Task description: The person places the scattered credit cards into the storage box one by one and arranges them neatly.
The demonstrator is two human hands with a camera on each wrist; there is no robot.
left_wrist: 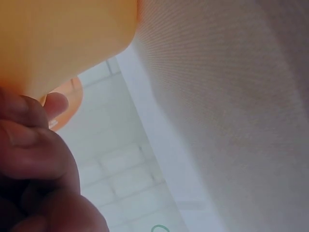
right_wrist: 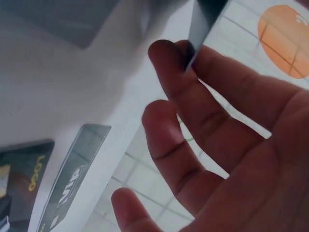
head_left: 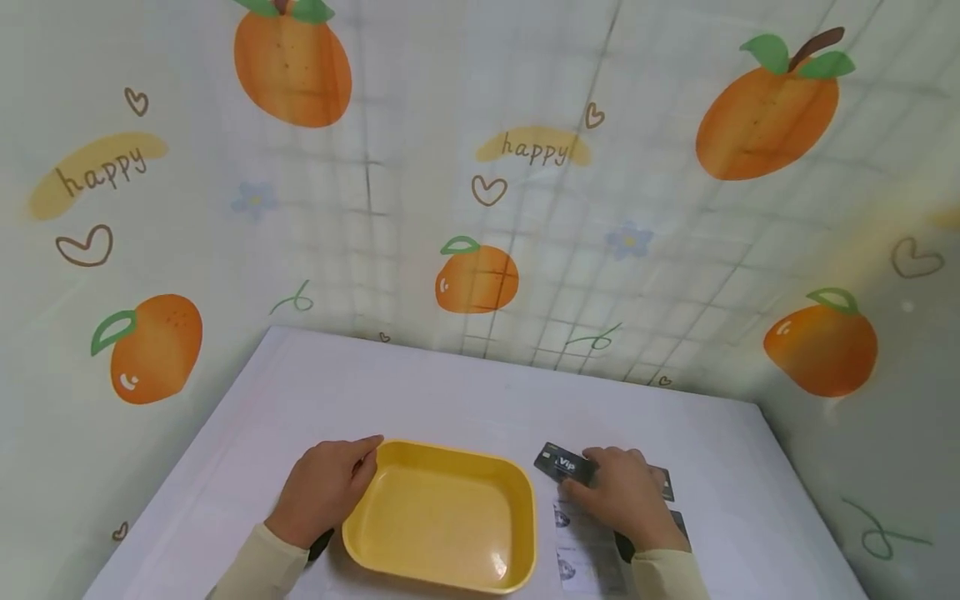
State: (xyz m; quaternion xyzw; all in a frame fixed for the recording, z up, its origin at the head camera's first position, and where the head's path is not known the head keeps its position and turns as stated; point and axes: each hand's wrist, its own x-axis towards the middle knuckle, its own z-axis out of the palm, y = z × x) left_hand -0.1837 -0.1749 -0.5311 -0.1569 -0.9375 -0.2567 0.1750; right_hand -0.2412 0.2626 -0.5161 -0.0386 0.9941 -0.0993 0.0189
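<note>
Black with white "Vip" lettering, one bank-style card (head_left: 562,462) sits at the fingertips of the right hand (head_left: 626,496), its right end pinched between thumb and fingers and the rest showing to their left. On the right wrist view it appears nearly edge-on at the fingertips, while the hand's other fingers are spread apart; whether it touches the bench (head_left: 450,387) cannot be told. Its long axis slants from left and slightly away from the person to right and slightly nearer, with the free end aimed toward the far right corner of the yellow tray (head_left: 442,512), near but apart from it. A small pale chip marks that free end, and the lettering stands between chip and fingers, upright from the person's side. The left hand (head_left: 330,483) has its fingers clamped on the tray's rim at the far left corner. Smooth, shallow and round-cornered, the tray lies with its long axis roughly left to right. Just right of the right hand, another dark card (head_left: 663,482) shows partly, and a pale printed sheet (head_left: 588,546) lies on the near side.
</note>
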